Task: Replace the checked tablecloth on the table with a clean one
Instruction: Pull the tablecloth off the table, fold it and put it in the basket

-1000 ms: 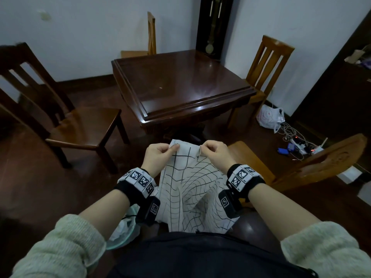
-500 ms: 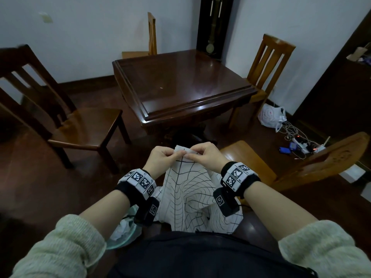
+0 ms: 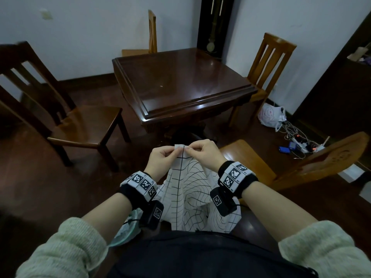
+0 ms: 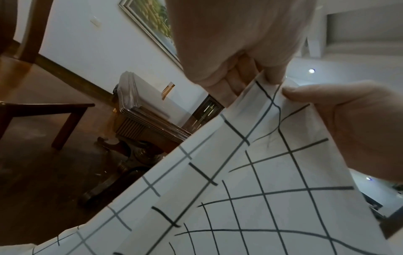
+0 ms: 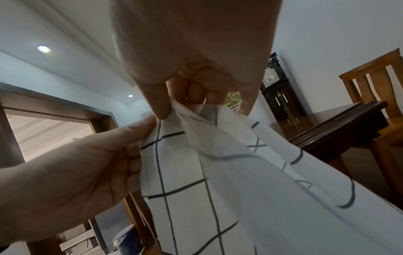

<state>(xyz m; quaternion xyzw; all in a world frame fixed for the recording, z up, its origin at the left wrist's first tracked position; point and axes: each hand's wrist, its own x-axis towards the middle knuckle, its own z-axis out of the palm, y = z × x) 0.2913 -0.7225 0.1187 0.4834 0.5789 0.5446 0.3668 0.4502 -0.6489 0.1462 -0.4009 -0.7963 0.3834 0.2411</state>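
A white tablecloth with thin black checks (image 3: 188, 189) hangs in front of my waist, bunched below my wrists. My left hand (image 3: 167, 155) and right hand (image 3: 198, 150) meet at its top edge, each pinching the hem between thumb and fingertips. In the left wrist view my left hand (image 4: 240, 51) pinches the cloth (image 4: 250, 189) beside the right thumb. The right wrist view has my right hand (image 5: 196, 51) pinching a folded corner of the cloth (image 5: 218, 172). The dark wooden table (image 3: 180, 81) stands bare ahead of me.
A dark chair (image 3: 80, 125) stands left of the table and a light wooden chair (image 3: 251, 161) is close on my right. Two more chairs (image 3: 269, 57) sit at the far sides. A white plastic bag (image 3: 271, 115) and cables (image 3: 297, 143) lie on the floor at the right.
My hands have slid toward each other along the cloth's top edge. They were a hand's width apart and now meet at the middle.
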